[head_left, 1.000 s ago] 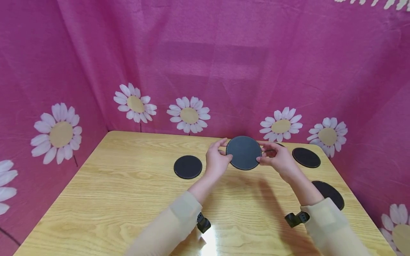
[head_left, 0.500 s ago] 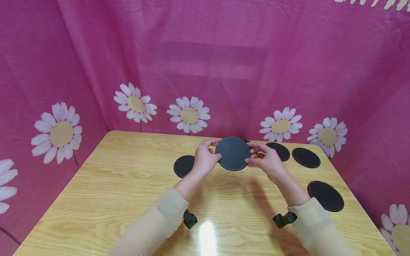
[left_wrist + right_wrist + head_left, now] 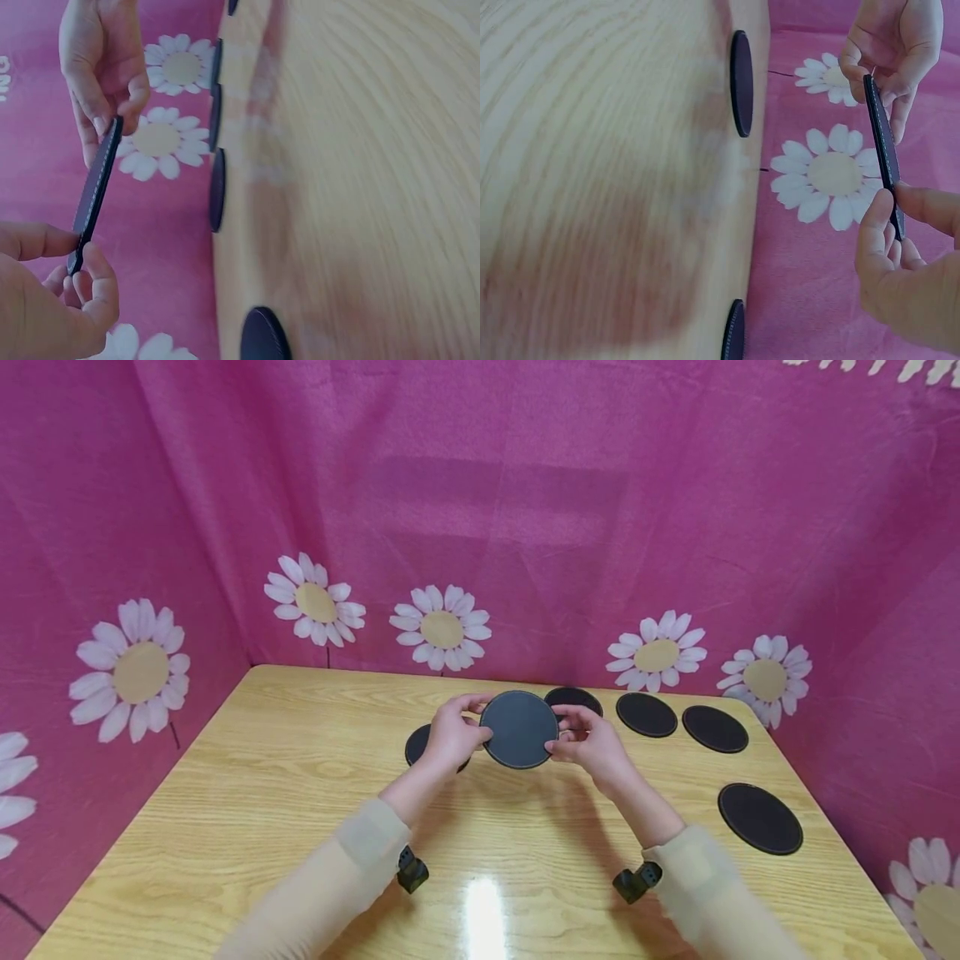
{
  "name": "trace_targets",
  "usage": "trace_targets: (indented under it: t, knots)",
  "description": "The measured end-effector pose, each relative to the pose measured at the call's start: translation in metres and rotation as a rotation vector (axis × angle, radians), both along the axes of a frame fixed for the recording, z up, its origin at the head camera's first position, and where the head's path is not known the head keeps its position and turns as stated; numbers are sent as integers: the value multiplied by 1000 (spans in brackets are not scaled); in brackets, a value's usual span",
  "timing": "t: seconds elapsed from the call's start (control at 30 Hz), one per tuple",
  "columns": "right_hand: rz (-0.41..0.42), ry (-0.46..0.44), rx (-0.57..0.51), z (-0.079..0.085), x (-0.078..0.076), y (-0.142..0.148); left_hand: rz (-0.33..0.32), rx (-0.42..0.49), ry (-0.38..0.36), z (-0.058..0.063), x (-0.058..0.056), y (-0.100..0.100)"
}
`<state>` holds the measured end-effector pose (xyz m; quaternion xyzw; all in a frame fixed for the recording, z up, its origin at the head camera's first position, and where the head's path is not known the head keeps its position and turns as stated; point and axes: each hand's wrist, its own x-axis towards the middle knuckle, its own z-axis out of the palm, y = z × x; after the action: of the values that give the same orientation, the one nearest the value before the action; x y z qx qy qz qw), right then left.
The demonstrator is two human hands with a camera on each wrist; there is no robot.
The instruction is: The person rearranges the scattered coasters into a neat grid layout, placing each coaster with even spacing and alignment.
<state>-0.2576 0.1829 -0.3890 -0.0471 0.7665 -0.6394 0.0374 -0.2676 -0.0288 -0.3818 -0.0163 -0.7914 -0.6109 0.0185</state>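
Both hands hold one round black coaster [image 3: 519,729] with a stitched edge, raised above the wooden table. My left hand [image 3: 453,735] pinches its left edge between thumb and fingers; my right hand [image 3: 592,745] pinches the right edge the same way. In the left wrist view the coaster [image 3: 97,195] appears nearly edge-on, pale stitching along its rim. The right wrist view also has the coaster [image 3: 883,154] edge-on between the two hands. Behind my left hand, another black coaster [image 3: 417,745] lies on the table, partly covered by that hand.
Along the table's back edge lie more black coasters: one [image 3: 573,697] behind my right hand, one [image 3: 647,715] beside it, and one [image 3: 715,729] towards the corner. Another coaster [image 3: 760,818] lies near the right edge. A pink curtain [image 3: 510,527] with daisies borders the wooden table [image 3: 247,810].
Both hands have moved left together with the held coaster, which now sits slightly lower in the head view. The coasters at the back right have come into fuller view; the left one is now partly covered.
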Motion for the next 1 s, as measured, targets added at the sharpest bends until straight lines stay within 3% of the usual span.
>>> trace_targets:
  t: [0.2,0.4,0.73,1.0]
  knots:
    - [-24,-26,15,-13,-7,-7,-41,82,-79,-13,-7,-8]
    - [-36,-64,30,-29,-16,-12,-66,84,-119,-30,-17,-13]
    - [-49,-144,-16,-48,-30,-18,-85,13,-98,-53,-33,-15]
    - [-63,-164,68,-58,-41,-19,-105,-112,-44,-65,-43,-12]
